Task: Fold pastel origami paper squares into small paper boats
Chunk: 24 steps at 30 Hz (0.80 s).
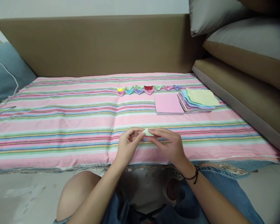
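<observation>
A small, pale green folded paper point(147, 133) is held up between my two hands, just above the near part of the striped cloth. My left hand point(130, 141) pinches its left side between thumb and fingers. On its right side, the thumb and fingers of my right hand point(169, 141) close on the paper, and a dark cord bracelet circles that wrist. The paper shows a peaked, roughly triangular outline; its finer folds are too small to make out. Beyond my hands stand several small folded paper boats point(139, 91) in two rows, in pink, blue, purple, red, green and yellow.
A pink stack of square paper point(169, 104) and a fanned multicoloured stack of paper point(200, 99) lie right of centre on the striped cloth point(60, 124). Cushions point(247, 59) are piled at the right. A white cable point(8, 70) runs over blue fabric at far left.
</observation>
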Each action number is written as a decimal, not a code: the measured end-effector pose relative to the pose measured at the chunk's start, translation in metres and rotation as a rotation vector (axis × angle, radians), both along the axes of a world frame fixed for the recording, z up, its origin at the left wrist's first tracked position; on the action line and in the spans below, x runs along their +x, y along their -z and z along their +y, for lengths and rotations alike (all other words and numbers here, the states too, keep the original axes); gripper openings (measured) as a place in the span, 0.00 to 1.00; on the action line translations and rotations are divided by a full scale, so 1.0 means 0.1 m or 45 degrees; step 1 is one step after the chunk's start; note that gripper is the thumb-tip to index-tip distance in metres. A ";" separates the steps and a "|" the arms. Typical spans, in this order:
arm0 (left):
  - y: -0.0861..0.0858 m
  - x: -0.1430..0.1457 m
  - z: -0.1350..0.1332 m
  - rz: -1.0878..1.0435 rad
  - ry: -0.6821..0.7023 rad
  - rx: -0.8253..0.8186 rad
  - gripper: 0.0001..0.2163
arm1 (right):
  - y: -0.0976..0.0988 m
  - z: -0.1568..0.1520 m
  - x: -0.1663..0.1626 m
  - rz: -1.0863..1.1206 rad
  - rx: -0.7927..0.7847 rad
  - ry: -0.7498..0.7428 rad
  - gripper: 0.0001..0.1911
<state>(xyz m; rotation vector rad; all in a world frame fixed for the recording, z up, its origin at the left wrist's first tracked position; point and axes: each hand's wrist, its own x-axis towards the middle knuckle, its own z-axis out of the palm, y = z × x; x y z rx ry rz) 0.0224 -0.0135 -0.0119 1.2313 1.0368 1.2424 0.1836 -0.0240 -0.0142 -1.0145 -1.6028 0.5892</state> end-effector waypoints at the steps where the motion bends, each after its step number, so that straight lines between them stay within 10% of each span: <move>1: -0.01 0.00 -0.01 -0.009 0.032 0.006 0.10 | 0.01 0.00 0.00 0.009 0.008 0.031 0.09; 10: -0.04 0.00 -0.05 0.039 0.049 0.096 0.10 | 0.01 -0.03 -0.06 0.556 -0.532 -0.121 0.09; 24: -0.06 0.00 -0.05 0.153 0.119 0.158 0.07 | 0.05 0.00 -0.09 0.649 -0.636 -0.038 0.10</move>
